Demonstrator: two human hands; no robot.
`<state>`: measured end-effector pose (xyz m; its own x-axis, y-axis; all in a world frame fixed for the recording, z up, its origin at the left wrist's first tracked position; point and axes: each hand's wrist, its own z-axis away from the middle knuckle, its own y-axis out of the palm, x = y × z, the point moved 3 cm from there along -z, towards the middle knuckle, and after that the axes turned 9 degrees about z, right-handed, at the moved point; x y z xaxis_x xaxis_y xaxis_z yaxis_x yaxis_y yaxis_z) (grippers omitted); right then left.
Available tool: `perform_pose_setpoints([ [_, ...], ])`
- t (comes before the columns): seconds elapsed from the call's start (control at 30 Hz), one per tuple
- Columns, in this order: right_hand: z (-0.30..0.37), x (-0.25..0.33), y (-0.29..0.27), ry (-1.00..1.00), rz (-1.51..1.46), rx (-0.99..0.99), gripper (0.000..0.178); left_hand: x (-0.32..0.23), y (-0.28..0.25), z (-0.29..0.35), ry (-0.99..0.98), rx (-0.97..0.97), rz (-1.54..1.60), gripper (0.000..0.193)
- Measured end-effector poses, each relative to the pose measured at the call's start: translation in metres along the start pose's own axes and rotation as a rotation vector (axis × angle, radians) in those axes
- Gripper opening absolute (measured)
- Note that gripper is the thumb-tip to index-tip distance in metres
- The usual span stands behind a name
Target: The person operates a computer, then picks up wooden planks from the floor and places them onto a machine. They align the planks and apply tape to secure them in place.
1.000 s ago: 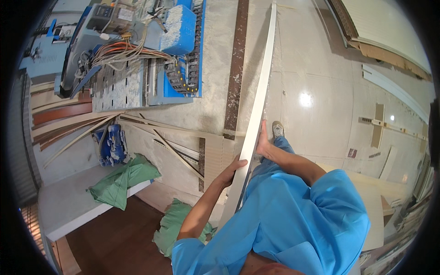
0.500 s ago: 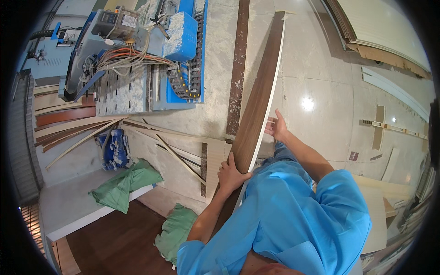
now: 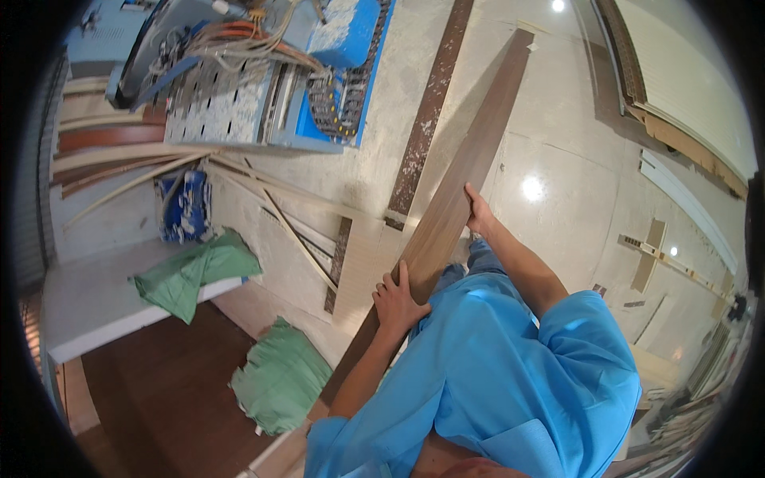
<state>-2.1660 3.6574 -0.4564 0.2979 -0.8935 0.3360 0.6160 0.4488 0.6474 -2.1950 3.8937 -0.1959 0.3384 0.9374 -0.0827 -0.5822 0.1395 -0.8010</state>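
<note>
A long, narrow brown wood-grain board (image 3: pixel 454 203) runs slantwise in front of my body, from the lower left toward the top. My left hand (image 3: pixel 400 303) spans its near part, fingers over the face and thumb toward the right edge. Farther along, my right hand (image 3: pixel 478 213) grips the right edge, with the thumb on top and the other fingers mostly hidden beneath. The near end of the board passes behind my left forearm. Its far end sits above the pale floor, and I cannot tell whether it rests there.
At the upper left stands a dust-covered blue and grey machine (image 3: pixel 231 103) with cables. Loose strips (image 3: pixel 271 195) lie below it. Green cloth bundles (image 3: pixel 279 374) are at the lower left. A dark strip (image 3: pixel 430 107) lies on the floor; stacked panels (image 3: pixel 685 72) stand upper right.
My right hand has gone from open beside the board to gripping its right edge. The board has tilted so its broad face shows more and its white edge is no longer seen.
</note>
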Motion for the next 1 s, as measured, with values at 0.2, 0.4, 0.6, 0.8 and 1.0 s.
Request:
perform_pose_setpoints([
  [0.2, 0.002, -0.006, -0.001, -0.004, -0.036, -0.132, 0.071, 0.0, 0.008, 0.007, 0.004, -0.032, 0.054, 0.121],
  [0.4, 0.01, -0.019, -0.005, 0.008, -0.062, -0.103, 0.071, 0.004, 0.024, 0.02, 0.016, -0.085, 0.027, 0.119],
  [0.6, 0.02, -0.026, -0.004, 0.056, -0.082, -0.108, 0.072, 0.01, 0.022, 0.032, 0.055, -0.153, 0.073, 0.112],
  [0.8, 0.038, -0.027, 0.043, 0.059, -0.155, -0.132, 0.074, 0.016, 0.012, 0.071, 0.311, -0.484, 0.54, 0.077],
  [1.0, 0.068, -0.021, 0.159, 0.108, -0.31, -0.018, 0.083, 0.012, 0.023, 0.046, 0.061, -0.312, 1.695, 0.07],
])
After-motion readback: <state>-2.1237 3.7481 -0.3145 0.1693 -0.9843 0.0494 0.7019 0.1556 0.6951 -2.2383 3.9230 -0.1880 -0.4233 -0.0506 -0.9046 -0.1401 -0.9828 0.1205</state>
